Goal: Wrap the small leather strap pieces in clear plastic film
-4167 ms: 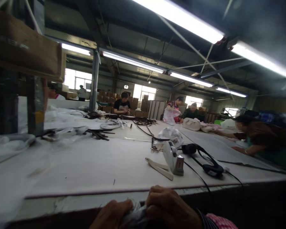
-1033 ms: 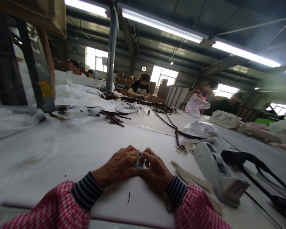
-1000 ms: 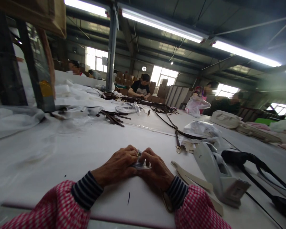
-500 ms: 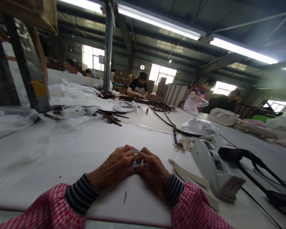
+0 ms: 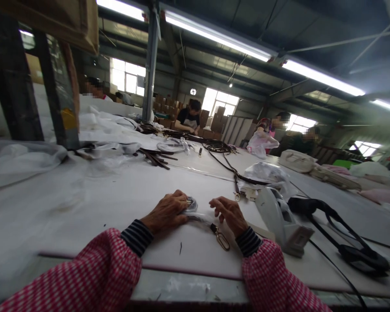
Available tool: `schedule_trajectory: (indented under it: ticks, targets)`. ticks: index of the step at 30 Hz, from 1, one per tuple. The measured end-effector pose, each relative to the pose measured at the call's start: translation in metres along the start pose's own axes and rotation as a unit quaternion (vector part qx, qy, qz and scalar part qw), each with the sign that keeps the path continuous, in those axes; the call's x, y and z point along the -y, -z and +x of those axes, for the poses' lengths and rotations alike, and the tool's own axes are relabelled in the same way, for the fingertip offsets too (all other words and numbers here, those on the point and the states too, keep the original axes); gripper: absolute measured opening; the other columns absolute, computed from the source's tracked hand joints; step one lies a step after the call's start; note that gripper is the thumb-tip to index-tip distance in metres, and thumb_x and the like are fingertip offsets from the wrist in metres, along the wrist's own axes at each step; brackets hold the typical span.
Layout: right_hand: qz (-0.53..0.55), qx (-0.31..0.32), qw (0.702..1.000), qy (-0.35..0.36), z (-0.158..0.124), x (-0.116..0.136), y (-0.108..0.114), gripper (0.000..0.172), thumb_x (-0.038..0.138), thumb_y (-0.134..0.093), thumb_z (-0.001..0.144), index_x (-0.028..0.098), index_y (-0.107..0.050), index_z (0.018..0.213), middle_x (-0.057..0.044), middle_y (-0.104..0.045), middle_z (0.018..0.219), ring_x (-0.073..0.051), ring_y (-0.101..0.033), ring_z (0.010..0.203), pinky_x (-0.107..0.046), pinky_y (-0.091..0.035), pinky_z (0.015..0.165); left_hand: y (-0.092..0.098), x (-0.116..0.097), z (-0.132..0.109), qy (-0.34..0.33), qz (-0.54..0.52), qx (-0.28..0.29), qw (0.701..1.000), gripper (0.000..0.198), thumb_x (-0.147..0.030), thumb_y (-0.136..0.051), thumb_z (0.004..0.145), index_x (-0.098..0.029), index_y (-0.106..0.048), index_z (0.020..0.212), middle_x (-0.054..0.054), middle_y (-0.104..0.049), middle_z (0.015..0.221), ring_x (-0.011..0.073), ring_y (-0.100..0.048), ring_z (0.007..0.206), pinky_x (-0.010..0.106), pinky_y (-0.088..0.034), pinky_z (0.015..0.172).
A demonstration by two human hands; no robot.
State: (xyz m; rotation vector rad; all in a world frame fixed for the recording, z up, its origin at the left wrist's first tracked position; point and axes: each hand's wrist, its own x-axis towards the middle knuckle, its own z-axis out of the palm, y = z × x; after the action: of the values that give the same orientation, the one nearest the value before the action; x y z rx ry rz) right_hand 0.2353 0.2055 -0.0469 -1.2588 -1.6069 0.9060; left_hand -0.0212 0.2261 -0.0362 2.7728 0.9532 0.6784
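Note:
My left hand (image 5: pixel 169 211) presses its closed fingers on a small coil (image 5: pixel 192 203) wrapped in clear plastic on the white tabletop. From the coil a plastic-wrapped strap (image 5: pixel 199 216) runs right to a dark end with a gold-coloured metal clasp (image 5: pixel 222 241), lying flat below my right hand. My right hand (image 5: pixel 230 215) hovers just right of the coil, fingers loosely bent and apart, with nothing visible in them. The coil's left side is hidden under my left fingers.
A tape dispenser (image 5: pixel 281 225) and a black strap loop (image 5: pixel 331 212) stand at right. Further back lie dark straps (image 5: pixel 217 145), a clasped strap (image 5: pixel 236 186) and crumpled plastic (image 5: pixel 268 172). Black posts (image 5: pixel 14 82) rise at left. Co-workers stand behind the table.
My right hand has come away from the coil and moved right, its fingers loosened. The wrapped strap and gold clasp are now exposed. My left hand stays on the coil.

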Motion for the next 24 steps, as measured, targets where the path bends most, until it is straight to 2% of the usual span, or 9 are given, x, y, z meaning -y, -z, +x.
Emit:
schedule_trajectory:
  ticks: [2, 4, 8, 12, 15, 19, 24]
  targets:
    - [-0.065, 0.031, 0.997, 0.017, -0.011, 0.002, 0.0, 0.042, 0.057, -0.062, 0.089, 0.016, -0.071, 0.091, 0.001, -0.06, 0.068, -0.012, -0.052, 0.056, -0.026, -0.042, 0.052, 0.0, 0.0, 0.0, 0.001, -0.001, 0.0, 1.0, 0.008, -0.021, -0.068, 0.087, -0.019, -0.063, 0.081, 0.005, -0.068, 0.102, 0.0266, -0.055, 0.114, 0.034, -0.047, 0.09]
    - [-0.141, 0.054, 0.987, 0.063, -0.023, 0.007, -0.004, 0.034, 0.051, -0.068, 0.087, 0.018, -0.072, 0.09, 0.0, -0.062, 0.075, -0.014, -0.055, 0.066, -0.028, -0.044, 0.063, 0.0, 0.0, 0.0, 0.0, 0.0, 0.001, 1.0, 0.007, -0.022, -0.067, 0.088, -0.019, -0.064, 0.083, 0.006, -0.068, 0.104, 0.0268, -0.055, 0.114, 0.035, -0.046, 0.091]
    - [-0.239, 0.056, 0.963, 0.112, -0.038, 0.013, -0.014, 0.025, 0.039, -0.08, 0.078, 0.019, -0.071, 0.088, -0.002, -0.063, 0.091, -0.018, -0.056, 0.083, -0.032, -0.043, 0.076, 0.0, -0.001, -0.002, 0.001, 0.006, -0.002, 1.0, 0.006, -0.024, -0.066, 0.089, -0.019, -0.065, 0.087, 0.007, -0.068, 0.108, 0.0273, -0.054, 0.116, 0.037, -0.046, 0.092]
    - [-0.263, 0.038, 0.956, 0.124, -0.036, 0.008, -0.016, 0.009, 0.025, -0.069, 0.087, 0.018, -0.069, 0.082, -0.001, -0.062, 0.088, -0.015, -0.056, 0.078, -0.029, -0.04, 0.072, -0.001, -0.002, -0.003, 0.003, -0.001, -0.01, 1.0, 0.005, -0.024, -0.066, 0.089, -0.019, -0.065, 0.089, 0.006, -0.069, 0.109, 0.0276, -0.054, 0.117, 0.039, -0.046, 0.095]
    - [-0.276, 0.03, 0.951, 0.134, -0.024, 0.003, -0.014, 0.011, 0.022, -0.064, 0.09, 0.018, -0.07, 0.081, -0.001, -0.061, 0.085, -0.014, -0.056, 0.074, -0.028, -0.038, 0.07, -0.002, -0.002, -0.004, 0.005, -0.012, -0.019, 1.0, 0.007, -0.024, -0.068, 0.088, -0.02, -0.064, 0.085, 0.005, -0.069, 0.107, 0.0266, -0.054, 0.116, 0.038, -0.045, 0.096]
    - [-0.307, 0.037, 0.943, 0.121, -0.01, 0.001, -0.014, 0.008, 0.02, -0.065, 0.091, 0.019, -0.071, 0.086, -0.002, -0.064, 0.088, -0.017, -0.059, 0.082, -0.029, -0.04, 0.075, -0.002, -0.001, -0.003, 0.008, -0.011, -0.018, 1.0, 0.007, -0.021, -0.068, 0.085, -0.02, -0.062, 0.081, 0.004, -0.069, 0.104, 0.0264, -0.055, 0.114, 0.037, -0.045, 0.094]
    - [-0.331, 0.031, 0.935, 0.126, -0.009, -0.001, -0.017, 0.007, 0.019, -0.063, 0.093, 0.019, -0.069, 0.088, -0.002, -0.064, 0.091, -0.019, -0.06, 0.09, -0.03, -0.04, 0.079, -0.001, -0.002, -0.002, 0.015, 0.001, -0.011, 1.0, 0.004, -0.02, -0.065, 0.084, -0.021, -0.062, 0.082, 0.005, -0.069, 0.106, 0.0269, -0.055, 0.114, 0.038, -0.046, 0.094]
